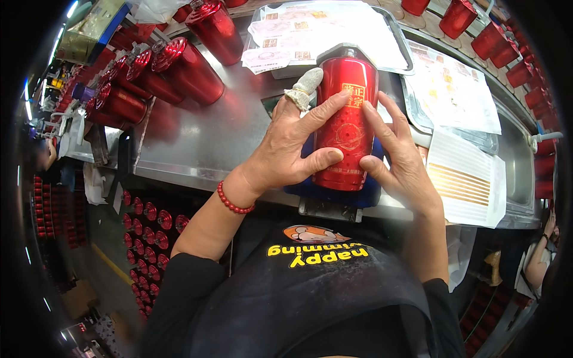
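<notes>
Both hands spread on a red bottle at the metal bench

Nearest me, bottom of frame: my dark apron (pixel 286 298), yellow lettering and an orange-and-white cartoon figure across its upper part. String of red beads (pixel 225 201) on my left wrist.

Left hand (pixel 286 140), centre of frame: fingers spread, thumb well apart from the forefinger, both tips resting on the bottle's front from its left side. Another finger wears a pale cloth cover (pixel 305 86), banded at its base, and points toward the top of the frame. Right hand (pixel 403 158): also spread, thumb and fingertips set along the bottle's right edge. How hard either presses, I cannot tell.

Red bottle (pixel 348 128), just right of centre: glossy, gold marks on its front, clear top toward the upper edge. It lies between my hands over a dark blue support (pixel 373 197).

Right of my right hand, a white sheet (pixel 498 185) with a row of gold-brown strips.

Beyond the bottle, top centre: printed white sheets (pixel 352 24) on a metal tray (pixel 409 59). More printed sheets (pixel 450 89) at upper right.

Metal bench (pixel 203 137) under it all. Upper left, glossy red bottles (pixel 188 68) stand close together.

Farther off: ranks of red bottles (pixel 149 238) lower left, more red containers (pixel 492 45) upper right, another person's arm (pixel 539 259) at the right rim.
</notes>
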`<state>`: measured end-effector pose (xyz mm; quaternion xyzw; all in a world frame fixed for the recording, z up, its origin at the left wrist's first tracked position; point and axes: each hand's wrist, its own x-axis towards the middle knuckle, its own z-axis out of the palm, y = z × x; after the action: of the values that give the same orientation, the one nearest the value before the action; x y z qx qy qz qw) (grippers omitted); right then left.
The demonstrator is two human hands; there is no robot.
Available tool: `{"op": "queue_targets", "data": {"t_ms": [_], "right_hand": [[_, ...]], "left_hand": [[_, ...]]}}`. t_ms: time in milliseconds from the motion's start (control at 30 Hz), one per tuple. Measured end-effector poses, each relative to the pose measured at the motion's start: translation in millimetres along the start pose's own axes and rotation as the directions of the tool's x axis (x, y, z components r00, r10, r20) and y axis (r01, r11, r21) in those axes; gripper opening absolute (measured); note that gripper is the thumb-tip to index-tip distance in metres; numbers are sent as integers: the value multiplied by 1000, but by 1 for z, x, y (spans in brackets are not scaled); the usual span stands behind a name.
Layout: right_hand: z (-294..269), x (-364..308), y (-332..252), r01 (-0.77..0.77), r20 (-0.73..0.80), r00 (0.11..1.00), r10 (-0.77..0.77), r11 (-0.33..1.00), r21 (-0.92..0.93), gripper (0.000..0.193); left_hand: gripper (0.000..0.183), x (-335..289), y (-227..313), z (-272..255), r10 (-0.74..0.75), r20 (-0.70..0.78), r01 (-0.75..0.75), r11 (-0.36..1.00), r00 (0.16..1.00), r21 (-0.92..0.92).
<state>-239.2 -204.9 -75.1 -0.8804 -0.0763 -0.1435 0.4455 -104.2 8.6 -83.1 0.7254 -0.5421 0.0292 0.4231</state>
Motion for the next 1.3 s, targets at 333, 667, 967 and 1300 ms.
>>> {"op": "queue_targets", "data": {"t_ms": [333,667,967,1300], "right_hand": [[-6,-37,-58,-327,28,894,448,608,724,40],[26,-45,-58,-440,45,867,497,719,538,14],[27,-43,-60,-457,34,856,516,723,518,14],[26,-41,-62,-458,1,867,499,794,399,14]], "left_hand": [[70,2,0,1,30,-37,-31,999,999,-20],[69,2,-1,3,39,-39,-40,999,999,-27],[69,1,-1,5,10,-27,-12,997,1000,-75],[69,1,-3,5,45,-58,-48,997,997,-52]]}}
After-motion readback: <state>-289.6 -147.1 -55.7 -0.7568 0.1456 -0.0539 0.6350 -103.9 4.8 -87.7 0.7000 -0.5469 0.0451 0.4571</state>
